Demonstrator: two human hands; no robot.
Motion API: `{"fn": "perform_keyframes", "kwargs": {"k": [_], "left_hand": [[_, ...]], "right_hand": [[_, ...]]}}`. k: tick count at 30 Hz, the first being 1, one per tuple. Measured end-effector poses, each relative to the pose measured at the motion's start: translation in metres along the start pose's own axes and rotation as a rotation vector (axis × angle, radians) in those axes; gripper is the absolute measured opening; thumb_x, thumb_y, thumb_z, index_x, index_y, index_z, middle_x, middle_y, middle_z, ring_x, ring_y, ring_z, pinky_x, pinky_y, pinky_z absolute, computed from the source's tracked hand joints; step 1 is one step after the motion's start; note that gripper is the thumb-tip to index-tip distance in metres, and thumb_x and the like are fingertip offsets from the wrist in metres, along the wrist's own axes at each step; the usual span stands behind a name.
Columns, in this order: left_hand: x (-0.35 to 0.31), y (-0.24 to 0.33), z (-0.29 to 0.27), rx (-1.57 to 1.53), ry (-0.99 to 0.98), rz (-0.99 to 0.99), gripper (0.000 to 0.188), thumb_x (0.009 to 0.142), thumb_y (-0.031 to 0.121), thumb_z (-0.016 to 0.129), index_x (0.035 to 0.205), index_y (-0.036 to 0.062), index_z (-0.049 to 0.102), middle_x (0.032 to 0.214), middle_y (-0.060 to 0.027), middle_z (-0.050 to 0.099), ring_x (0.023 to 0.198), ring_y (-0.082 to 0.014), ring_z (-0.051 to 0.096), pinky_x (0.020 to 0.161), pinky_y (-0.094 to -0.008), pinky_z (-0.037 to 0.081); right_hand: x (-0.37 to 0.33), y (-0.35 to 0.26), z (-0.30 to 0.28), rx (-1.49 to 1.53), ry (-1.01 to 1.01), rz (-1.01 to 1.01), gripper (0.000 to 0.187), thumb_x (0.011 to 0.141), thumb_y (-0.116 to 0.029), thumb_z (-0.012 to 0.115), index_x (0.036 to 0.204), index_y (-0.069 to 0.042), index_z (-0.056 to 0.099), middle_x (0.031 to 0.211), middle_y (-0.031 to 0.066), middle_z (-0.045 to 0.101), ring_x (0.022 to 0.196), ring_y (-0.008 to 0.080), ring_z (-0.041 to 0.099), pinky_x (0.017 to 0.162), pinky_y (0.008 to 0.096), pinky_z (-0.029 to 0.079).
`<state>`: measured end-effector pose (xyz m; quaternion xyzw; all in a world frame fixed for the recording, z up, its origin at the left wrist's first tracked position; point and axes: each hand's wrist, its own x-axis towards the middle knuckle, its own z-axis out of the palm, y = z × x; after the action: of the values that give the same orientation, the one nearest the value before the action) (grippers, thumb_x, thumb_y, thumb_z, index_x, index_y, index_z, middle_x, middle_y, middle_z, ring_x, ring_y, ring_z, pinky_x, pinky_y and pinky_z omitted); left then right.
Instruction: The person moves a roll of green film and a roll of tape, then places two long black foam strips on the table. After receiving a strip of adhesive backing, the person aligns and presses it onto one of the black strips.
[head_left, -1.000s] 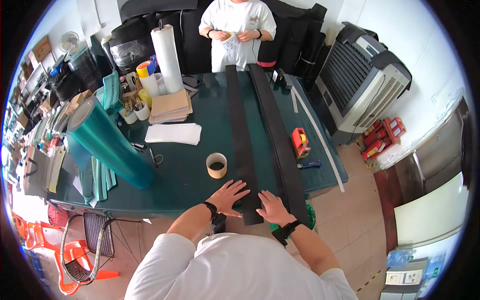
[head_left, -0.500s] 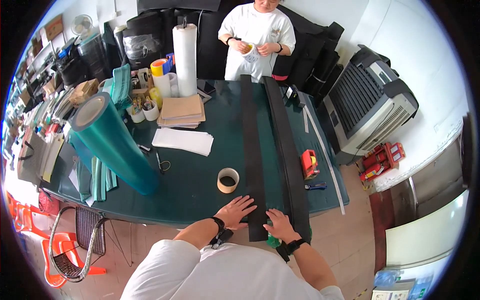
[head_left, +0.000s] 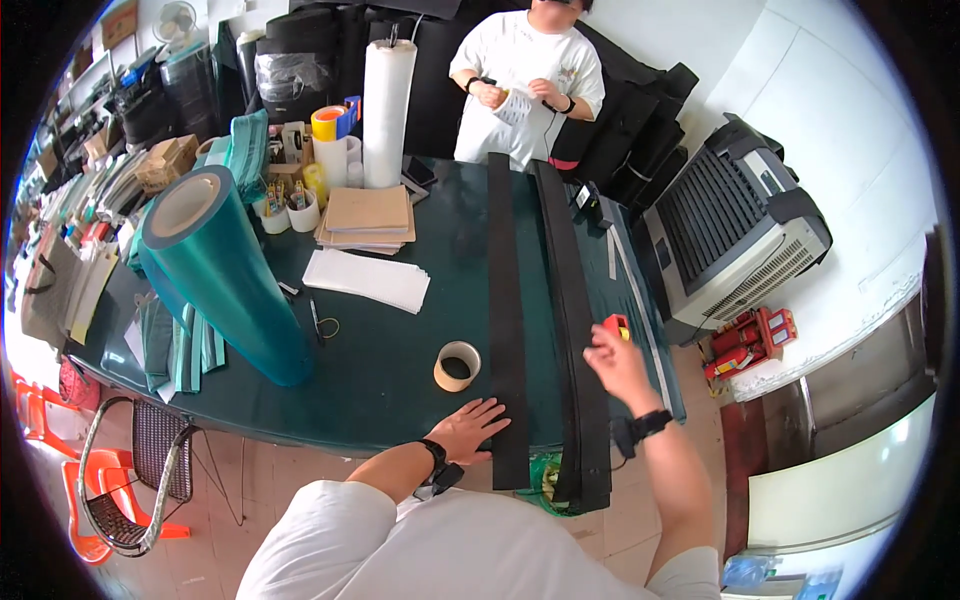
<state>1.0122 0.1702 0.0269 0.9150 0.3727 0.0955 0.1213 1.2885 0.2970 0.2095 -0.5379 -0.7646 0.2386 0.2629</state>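
My left hand [head_left: 470, 430] lies flat near the table's front edge, fingers spread, fingertips at the left side of a long black strip [head_left: 508, 320]. My right hand [head_left: 620, 368] is raised over the right side of the table, its fingers loosely bent and apart with nothing seen in them. Just beyond it is a red tape dispenser [head_left: 618, 324], partly covered by the hand. More long black strips [head_left: 570, 320] lie layered to the right of the first, their near ends overhanging the edge. A roll of tan tape [head_left: 457, 367] sits left of the strips.
The dark green table [head_left: 400, 350] also bears a big teal film roll [head_left: 240, 290], white sheets [head_left: 367, 280], brown paper [head_left: 368, 210] and a white roll [head_left: 388, 115]. A co-worker [head_left: 525, 85] across the table holds a white roll. Below the strips hangs a green bin [head_left: 548, 475].
My right hand has left the near end of the strips and moved right and up toward the tape dispenser. My left hand stays in place. The co-worker's hands shifted slightly.
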Motion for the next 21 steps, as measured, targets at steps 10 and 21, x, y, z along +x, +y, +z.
{"fn": "perform_keyframes", "kwargs": {"k": [10,21], "left_hand": [[-0.001,0.000,-0.004,-0.018,-0.024,-0.033,0.078,0.092,0.048,0.059,0.155,0.0108,0.032,0.163,-0.0105,0.028,0.152,-0.0277,0.021,0.126,-0.0432,0.015],[-0.001,-0.004,-0.004,-0.037,-0.008,-0.027,0.078,0.092,0.047,0.058,0.156,0.0102,0.030,0.163,-0.0104,0.028,0.153,-0.0273,0.020,0.126,-0.0428,0.014]], "right_hand": [[0.133,-0.076,-0.049,0.217,0.099,0.157,0.045,0.095,-0.019,0.069,0.133,0.002,0.058,0.098,0.0067,0.069,0.083,0.0110,0.066,0.068,0.0244,0.055],[0.222,-0.113,-0.043,0.395,0.140,0.181,0.030,0.097,-0.023,0.066,0.116,0.001,0.065,0.092,0.0065,0.069,0.076,0.0148,0.067,0.066,0.0272,0.056]]}}
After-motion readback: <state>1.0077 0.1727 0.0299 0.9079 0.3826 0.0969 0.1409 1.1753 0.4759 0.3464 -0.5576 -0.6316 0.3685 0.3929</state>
